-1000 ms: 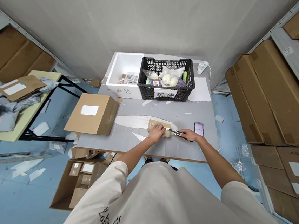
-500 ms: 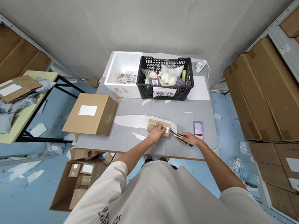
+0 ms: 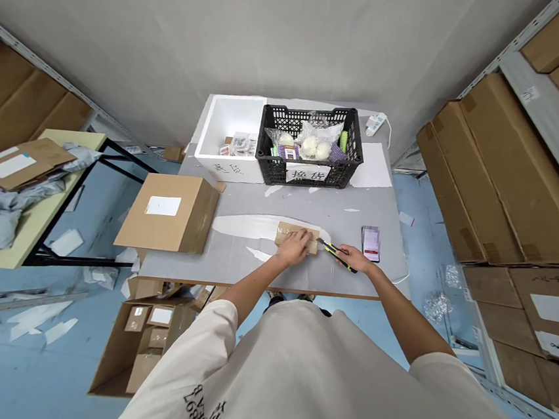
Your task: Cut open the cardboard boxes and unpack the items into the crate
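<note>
A small cardboard box point(image 3: 285, 228) with clear tape lies flat on the grey table point(image 3: 234, 268). Across its top rests my left hand point(image 3: 294, 246), fingers bent over it and pressing it to the table. My right hand point(image 3: 355, 257) is closed round a yellow-and-black utility knife point(image 3: 339, 257). The knife points left, its tip at the right end of the small box; whether the blade touches the cardboard is too small to tell. Just beyond my right hand lies a phone point(image 3: 370, 243) with a lit screen.
A larger cardboard box point(image 3: 170, 215) stands on the left of the table. Behind are a white foam box point(image 3: 229, 168) and a black crate point(image 3: 307, 171) of bagged goods. A power strip point(image 3: 375, 124) lies at the back right. Shelved cartons point(image 3: 520, 173) flank the right side.
My right hand and the knife have shifted slightly left. My left hand stays on the small box with its fingers slightly moved. The view has shifted a little.
</note>
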Available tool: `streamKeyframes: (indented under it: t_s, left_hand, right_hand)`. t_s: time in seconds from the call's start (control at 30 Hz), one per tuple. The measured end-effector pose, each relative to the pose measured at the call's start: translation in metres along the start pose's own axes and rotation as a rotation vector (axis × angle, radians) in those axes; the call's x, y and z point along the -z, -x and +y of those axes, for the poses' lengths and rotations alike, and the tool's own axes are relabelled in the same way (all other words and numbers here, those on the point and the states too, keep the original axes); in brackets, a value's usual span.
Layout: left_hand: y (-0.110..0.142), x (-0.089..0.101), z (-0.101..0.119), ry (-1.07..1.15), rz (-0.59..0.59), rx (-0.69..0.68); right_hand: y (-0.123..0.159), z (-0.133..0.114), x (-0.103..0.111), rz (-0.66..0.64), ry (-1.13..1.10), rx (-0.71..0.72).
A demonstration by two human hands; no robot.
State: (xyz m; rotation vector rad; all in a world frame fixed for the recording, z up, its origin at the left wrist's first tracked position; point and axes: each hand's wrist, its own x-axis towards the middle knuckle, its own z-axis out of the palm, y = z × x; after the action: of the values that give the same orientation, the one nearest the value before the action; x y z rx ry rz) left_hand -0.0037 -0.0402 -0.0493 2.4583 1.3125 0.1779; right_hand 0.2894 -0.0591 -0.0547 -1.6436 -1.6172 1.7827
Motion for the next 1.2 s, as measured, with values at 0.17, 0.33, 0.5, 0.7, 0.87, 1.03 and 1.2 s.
streamKeyframes:
  t_s: [0.17,0.33,0.5,0.7,0.87,1.03,1.2]
  left_hand:
    - [-0.007,0.0,-0.013,0.04,0.04,0.08]
    - [-0.019,-0.011,-0.025,0.032,0.029,0.117]
    - [-0.027,-0.014,-0.03,0.011,-0.028,0.15]
    - [-0.013,-0.02,-0.024,-0.017,0.106,0.103]
    - [-0.002,-0.032,-0.017,-0.012,0.18,0.17]
    - [0.0,-0.036,-0.017,-0.019,0.184,0.19]
    - [-0.002,-0.031,-0.013,0.014,0.153,0.212]
  right_hand:
    - [0.018,-0.001,0.007,0.152,0.041,0.063]
    - [0.027,-0.013,-0.008,0.233,0.332,0.19]
    - [0.027,-0.01,-0.019,0.254,0.566,0.235]
    - [0.021,-0.001,-0.032,0.335,0.561,0.227]
    - [0.013,0.005,-0.044,0.379,0.558,0.275]
    - [0.008,0.019,-0.032,0.541,0.548,0.26]
    - [0.008,0.041,-0.009,0.716,0.464,0.066]
